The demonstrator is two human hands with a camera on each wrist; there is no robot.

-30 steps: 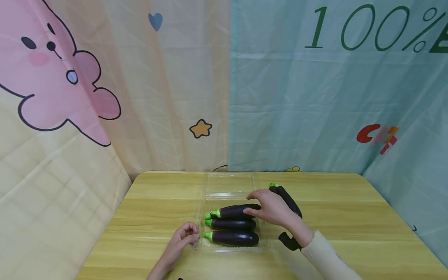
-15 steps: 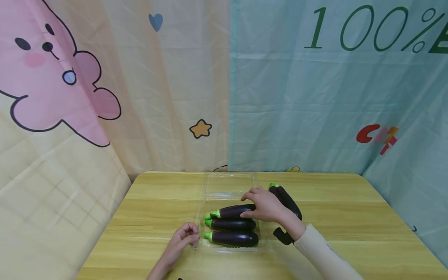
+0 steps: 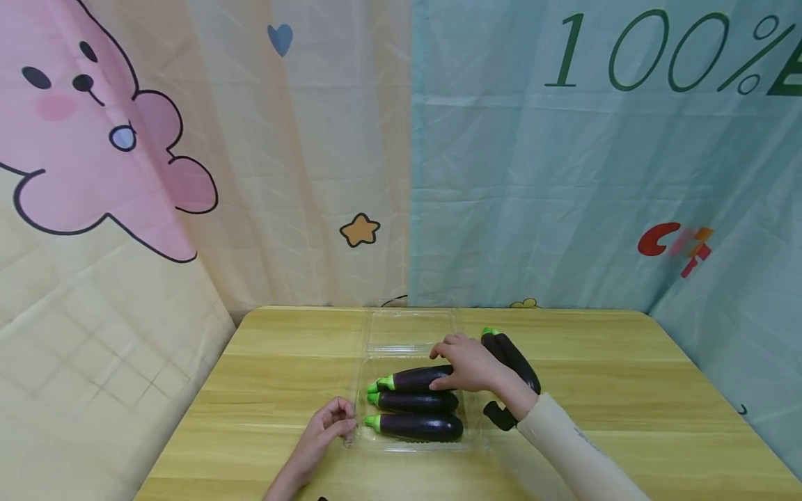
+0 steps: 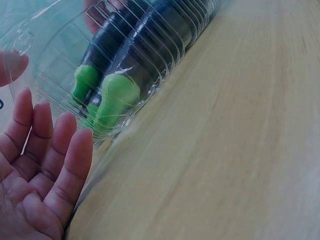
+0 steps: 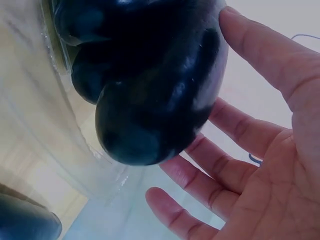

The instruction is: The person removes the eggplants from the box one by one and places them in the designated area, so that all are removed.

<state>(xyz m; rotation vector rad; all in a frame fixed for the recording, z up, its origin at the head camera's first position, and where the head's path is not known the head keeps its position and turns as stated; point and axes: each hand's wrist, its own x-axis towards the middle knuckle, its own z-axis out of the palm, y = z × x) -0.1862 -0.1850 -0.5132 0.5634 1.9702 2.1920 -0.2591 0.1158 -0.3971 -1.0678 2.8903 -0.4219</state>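
Note:
Several dark eggplants lie side by side in a clear plastic container [image 3: 475,417], green stems to the left. At its left edge my left hand [image 3: 319,435] pinches the rim; in the left wrist view the fingers of the left hand [image 4: 40,175] stand below the container wall [image 4: 55,100]. My right hand [image 3: 479,365] grips the rounded right end of the rearmost eggplant [image 3: 413,380], thumb on the near side. Seen from the right wrist, the thumb and fingers of the right hand [image 5: 280,135] curve around that eggplant [image 5: 150,120]; some fingertips are hidden behind it.
The container's clear lid [image 3: 410,328] lies open behind it. Beyond the right hand, two more eggplants [image 3: 516,358] rest on the wooden table [image 3: 595,390]. Printed curtains [image 3: 532,174] hang behind the table and at its sides.
My right hand has moved left and closer around the end of the rearmost eggplant, which has hardly shifted. The left hand has stayed at the container's edge.

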